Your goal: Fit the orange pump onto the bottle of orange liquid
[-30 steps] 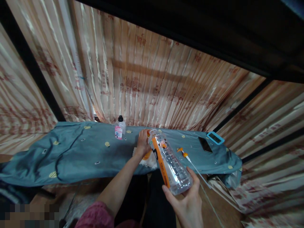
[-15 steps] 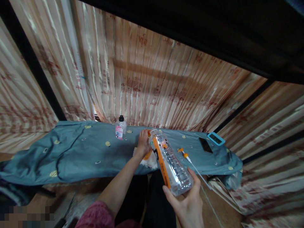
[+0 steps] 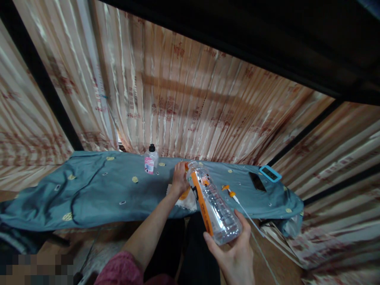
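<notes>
My right hand (image 3: 236, 253) grips the base of a clear plastic bottle (image 3: 212, 202) with an orange label, tilted so its open neck points away toward the table. My left hand (image 3: 179, 179) reaches over the blue-green cloth (image 3: 97, 190) and closes on an orange object (image 3: 185, 192) beside the bottle's neck; most of that object is hidden by the hand and the bottle. A white tissue or cloth (image 3: 187, 204) lies under the left hand.
A small clear bottle with a black cap and pink label (image 3: 150, 159) stands at the table's back. An orange-and-white tube (image 3: 233, 194), a dark phone (image 3: 257, 181) and a blue-framed device (image 3: 269, 173) lie to the right. Striped curtains surround the table.
</notes>
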{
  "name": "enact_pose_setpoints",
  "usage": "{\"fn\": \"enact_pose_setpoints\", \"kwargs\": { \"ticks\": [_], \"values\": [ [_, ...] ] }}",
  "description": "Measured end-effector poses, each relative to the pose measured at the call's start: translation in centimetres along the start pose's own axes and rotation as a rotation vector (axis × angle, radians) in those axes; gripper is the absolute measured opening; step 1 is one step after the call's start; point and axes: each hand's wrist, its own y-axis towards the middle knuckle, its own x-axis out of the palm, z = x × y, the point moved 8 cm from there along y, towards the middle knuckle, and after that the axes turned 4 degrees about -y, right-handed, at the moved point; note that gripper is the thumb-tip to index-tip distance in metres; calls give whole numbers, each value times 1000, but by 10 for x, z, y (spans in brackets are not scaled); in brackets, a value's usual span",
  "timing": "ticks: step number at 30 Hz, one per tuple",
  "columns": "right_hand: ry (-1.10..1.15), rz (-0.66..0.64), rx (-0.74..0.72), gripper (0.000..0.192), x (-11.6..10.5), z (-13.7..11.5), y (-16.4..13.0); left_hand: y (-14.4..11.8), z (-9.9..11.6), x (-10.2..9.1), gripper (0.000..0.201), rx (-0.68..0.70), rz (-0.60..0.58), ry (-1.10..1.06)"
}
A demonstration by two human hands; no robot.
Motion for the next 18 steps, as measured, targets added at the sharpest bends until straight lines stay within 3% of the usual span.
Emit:
{"fn": "enact_pose_setpoints", "kwargs": {
  "ticks": [18],
  "values": [
    [9,25,-13,105,-1,0,-1,-2,-1,0,39,14,16,-28]
  ]
}}
